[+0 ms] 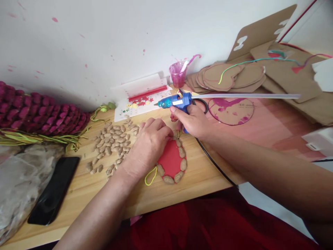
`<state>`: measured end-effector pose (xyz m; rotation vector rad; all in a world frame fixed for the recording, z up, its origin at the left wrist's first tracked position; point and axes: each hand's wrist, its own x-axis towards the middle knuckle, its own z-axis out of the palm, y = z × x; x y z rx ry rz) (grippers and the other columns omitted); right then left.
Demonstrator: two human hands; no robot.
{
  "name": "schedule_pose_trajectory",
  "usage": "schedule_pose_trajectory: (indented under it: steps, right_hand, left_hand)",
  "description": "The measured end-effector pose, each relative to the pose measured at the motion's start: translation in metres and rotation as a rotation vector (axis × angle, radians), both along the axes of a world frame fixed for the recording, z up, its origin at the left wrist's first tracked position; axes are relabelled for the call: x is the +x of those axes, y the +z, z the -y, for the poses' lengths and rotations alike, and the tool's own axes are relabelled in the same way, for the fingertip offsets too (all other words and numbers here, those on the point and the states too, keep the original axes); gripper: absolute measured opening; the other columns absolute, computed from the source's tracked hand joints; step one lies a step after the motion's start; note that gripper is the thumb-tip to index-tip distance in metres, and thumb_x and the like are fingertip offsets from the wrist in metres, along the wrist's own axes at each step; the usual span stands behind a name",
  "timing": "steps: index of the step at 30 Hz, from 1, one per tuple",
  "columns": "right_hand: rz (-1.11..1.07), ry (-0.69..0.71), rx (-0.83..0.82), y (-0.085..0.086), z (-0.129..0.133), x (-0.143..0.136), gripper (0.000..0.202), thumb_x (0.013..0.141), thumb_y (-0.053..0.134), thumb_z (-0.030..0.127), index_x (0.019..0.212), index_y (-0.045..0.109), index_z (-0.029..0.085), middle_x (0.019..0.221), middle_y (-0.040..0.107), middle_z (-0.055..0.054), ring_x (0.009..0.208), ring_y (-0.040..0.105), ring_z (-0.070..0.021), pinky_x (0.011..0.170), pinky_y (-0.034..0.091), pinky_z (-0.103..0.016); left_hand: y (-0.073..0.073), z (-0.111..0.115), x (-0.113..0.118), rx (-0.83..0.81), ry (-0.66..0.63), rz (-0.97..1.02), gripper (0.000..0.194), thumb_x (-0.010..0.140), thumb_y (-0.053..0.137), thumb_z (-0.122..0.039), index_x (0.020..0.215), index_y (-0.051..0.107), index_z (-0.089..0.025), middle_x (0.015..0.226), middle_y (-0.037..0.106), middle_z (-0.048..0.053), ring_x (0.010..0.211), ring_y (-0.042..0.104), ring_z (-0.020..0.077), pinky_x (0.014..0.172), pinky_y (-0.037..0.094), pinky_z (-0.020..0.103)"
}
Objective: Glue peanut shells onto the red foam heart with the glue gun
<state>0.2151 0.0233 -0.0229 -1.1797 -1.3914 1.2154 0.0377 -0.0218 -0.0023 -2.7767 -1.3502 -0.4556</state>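
My right hand [196, 121] is wrapped round a blue hot glue gun [182, 101], its nozzle pointing left and a long clear glue stick [247, 96] sticking out of its back. Under my left hand [153, 139] lies a red rounded piece [170, 159], edged with peanuts [181, 152] along its right and lower sides. My left fingers are closed at its upper edge, and whatever they hold is hidden. A yellow cord loop [151, 176] lies at the piece's left side. Loose peanuts [108, 139] are spread on the table left of my left hand.
A black phone [54, 191] lies beside a plastic bag [23, 187]. Behind are a paper sheet [122, 114] with small stars, a pink cup [178, 78] and stacked cardboard [221, 76]. Purple strung decorations [39, 113] stand left. The gun's black cord [215, 163] crosses the table edge.
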Motion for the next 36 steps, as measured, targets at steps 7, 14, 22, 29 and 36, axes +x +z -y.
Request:
schedule_pose_trajectory:
  steps: [7, 14, 22, 29, 36]
  right_hand:
    - [0.035, 0.016, 0.016, -0.001, 0.0, 0.001, 0.045, 0.091, 0.065, 0.061, 0.077, 0.065, 0.018, 0.075, 0.068, -0.002, 0.048, 0.061, -0.0091, 0.042, 0.046, -0.021]
    - [0.047, 0.023, 0.007, -0.002, 0.0, 0.001, 0.045, 0.092, 0.064, 0.061, 0.079, 0.066, 0.018, 0.077, 0.069, -0.002, 0.048, 0.062, -0.0098, 0.044, 0.047, -0.022]
    - [0.057, 0.029, -0.005, -0.001, 0.0, 0.001, 0.035, 0.099, 0.06, 0.046, 0.079, 0.064, 0.018, 0.077, 0.068, -0.002, 0.047, 0.06, -0.0081, 0.041, 0.043, -0.021]
    - [0.054, 0.022, 0.013, -0.003, -0.001, 0.0, 0.037, 0.097, 0.062, 0.048, 0.077, 0.064, 0.017, 0.075, 0.067, -0.002, 0.046, 0.061, -0.0083, 0.042, 0.044, -0.021]
    - [0.047, 0.016, 0.011, -0.003, 0.0, 0.001, 0.032, 0.098, 0.062, 0.045, 0.082, 0.064, 0.018, 0.077, 0.068, -0.002, 0.048, 0.061, -0.0088, 0.042, 0.044, -0.021]
  left_hand:
    - [0.0, 0.002, 0.002, -0.042, 0.033, -0.019, 0.009, 0.094, 0.064, -0.017, 0.091, 0.073, -0.02, 0.095, 0.067, 0.007, 0.092, 0.056, 0.0257, 0.082, 0.044, 0.042]
    - [0.001, 0.003, 0.0, -0.024, 0.014, 0.012, 0.011, 0.094, 0.064, -0.015, 0.094, 0.074, -0.02, 0.094, 0.067, 0.007, 0.092, 0.056, 0.0251, 0.082, 0.045, 0.04]
    - [0.0, -0.001, -0.015, -0.015, 0.011, 0.126, 0.012, 0.096, 0.063, -0.017, 0.099, 0.074, -0.021, 0.093, 0.068, 0.006, 0.091, 0.057, 0.0228, 0.085, 0.047, 0.04]
    - [-0.004, 0.003, -0.003, -0.064, -0.025, 0.124, 0.01, 0.095, 0.065, -0.017, 0.097, 0.074, -0.02, 0.091, 0.066, 0.006, 0.089, 0.056, 0.0226, 0.082, 0.046, 0.039]
    - [-0.006, 0.003, -0.003, -0.082, -0.018, 0.109, 0.012, 0.096, 0.063, -0.017, 0.095, 0.074, -0.02, 0.091, 0.066, 0.005, 0.089, 0.056, 0.0219, 0.084, 0.046, 0.038]
